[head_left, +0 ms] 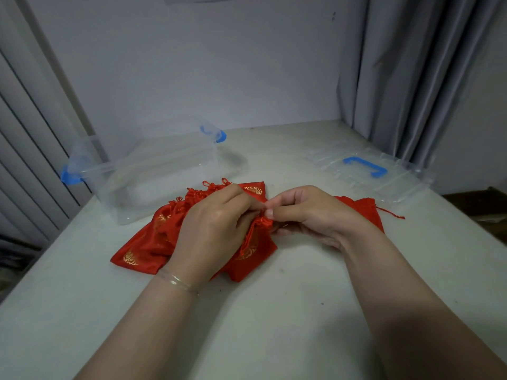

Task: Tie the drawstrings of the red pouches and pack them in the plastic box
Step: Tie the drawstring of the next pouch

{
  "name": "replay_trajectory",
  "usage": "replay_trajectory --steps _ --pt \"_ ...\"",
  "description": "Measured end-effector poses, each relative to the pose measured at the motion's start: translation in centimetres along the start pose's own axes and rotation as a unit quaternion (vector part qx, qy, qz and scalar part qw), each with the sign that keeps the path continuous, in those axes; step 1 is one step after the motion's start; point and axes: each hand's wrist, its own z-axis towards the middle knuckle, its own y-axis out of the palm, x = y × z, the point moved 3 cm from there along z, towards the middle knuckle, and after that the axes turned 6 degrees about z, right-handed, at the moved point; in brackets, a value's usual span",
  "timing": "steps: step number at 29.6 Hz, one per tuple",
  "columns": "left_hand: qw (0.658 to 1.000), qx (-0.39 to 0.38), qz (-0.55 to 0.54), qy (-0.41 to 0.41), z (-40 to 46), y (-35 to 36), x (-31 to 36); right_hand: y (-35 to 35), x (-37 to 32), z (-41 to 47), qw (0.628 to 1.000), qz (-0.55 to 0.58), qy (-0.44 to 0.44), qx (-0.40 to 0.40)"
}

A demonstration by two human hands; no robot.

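Your left hand (212,229) and right hand (304,215) meet at worktop (274,311) centre, both pinched tight on the gathered neck of one red pouch (253,253). Heap of red pouches (153,234) lies under and at 9 o'clock of your left hand; another pouch (367,208) at 3 o'clock, cord trailing. Clear plastic box (153,174) at 11 o'clock, lid off, blue latches, nothing visible inside. Its lid (406,176) lies flat at 2 o'clock, blue handle up

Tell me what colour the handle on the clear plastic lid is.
Blue: the handle on the clear plastic lid, seen in the head view.
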Motion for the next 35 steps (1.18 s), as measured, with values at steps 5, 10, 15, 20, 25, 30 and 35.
replay_trajectory --steps 5,10,15,20,25,30,35 --pt "1.0 -0.017 -0.024 -0.003 -0.14 0.18 -0.75 0.35 -0.07 0.06 0.996 -0.087 -0.019 0.005" --pt "0.999 -0.038 -0.01 -0.035 0.03 0.31 -1.0 0.78 -0.07 0.37 0.982 -0.164 -0.077 0.044" --pt "0.999 -0.021 0.007 -0.025 0.04 -0.15 -0.92 0.61 -0.25 0.33 0.984 -0.156 -0.087 0.018" --pt "0.999 -0.01 0.033 -0.011 -0.05 -0.14 -0.91 0.26 -0.21 0.35 0.988 -0.134 -0.078 -0.002" --pt "0.999 -0.006 0.053 -0.007 -0.13 -0.06 -1.03 0.56 -0.05 0.51 0.984 -0.149 -0.095 0.024" --pt "0.998 -0.012 0.062 -0.023 -0.01 0.05 -1.01 0.98 0.25 0.83 0.97 -0.192 -0.126 0.077" --pt "0.997 -0.026 0.074 -0.024 0.23 -0.22 -0.41 0.71 0.08 0.89 0.93 -0.277 -0.192 0.148"
